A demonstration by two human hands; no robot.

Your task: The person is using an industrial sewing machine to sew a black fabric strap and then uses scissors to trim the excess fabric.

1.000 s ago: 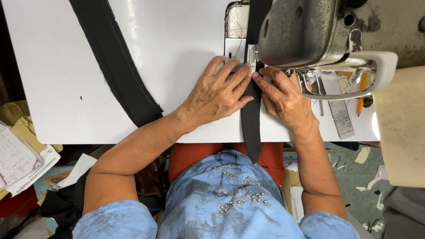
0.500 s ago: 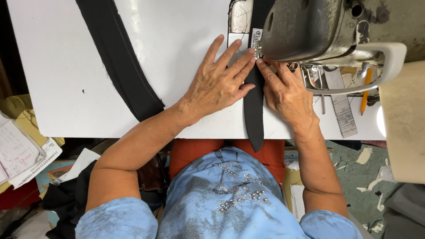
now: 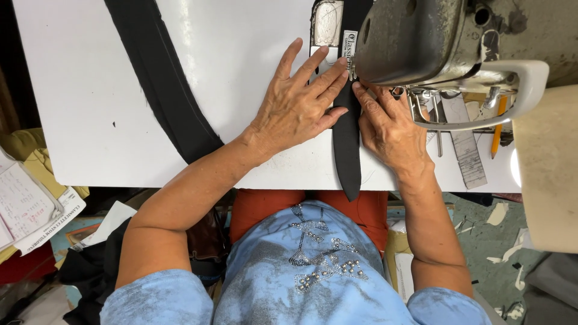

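A narrow black fabric strip (image 3: 347, 150) runs from under the grey sewing machine head (image 3: 415, 39) toward me and hangs over the front edge of the white table (image 3: 90, 90). My left hand (image 3: 298, 105) lies flat on the table, fingers spread, its fingertips pressing the strip's left side beside a small white label (image 3: 349, 43). My right hand (image 3: 391, 129) presses the strip's right edge with fingers extended, close to the needle area, which the machine head hides.
A wide black fabric band (image 3: 159, 78) curves across the table's left part. A ruler (image 3: 466, 147), a yellow pencil (image 3: 497, 129) and small metal tools lie right of the machine. Papers (image 3: 27, 207) sit low at left; scraps litter the floor at right.
The strip has fed away from me under the machine, and both hands have slid forward with it. The white label has come into sight by my left fingertips.
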